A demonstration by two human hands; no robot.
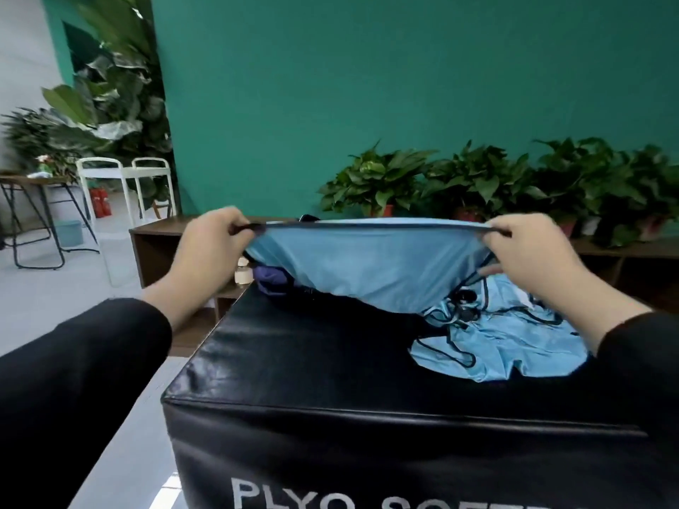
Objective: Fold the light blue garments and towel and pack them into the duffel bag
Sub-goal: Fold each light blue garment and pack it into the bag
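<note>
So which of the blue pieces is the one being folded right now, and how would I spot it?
Start at the big black padded box with white lettering on its front. Above its far edge, both hands, the left hand and the right hand, hold up a light blue garment by its dark-trimmed top edge. Unlike the other light blue garment, which lies crumpled on the box, this one hangs stretched in the air.

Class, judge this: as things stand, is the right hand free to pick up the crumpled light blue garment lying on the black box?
Probably not yet: the right hand pinches the held garment, though the crumpled garment lies uncovered just below it.
</note>
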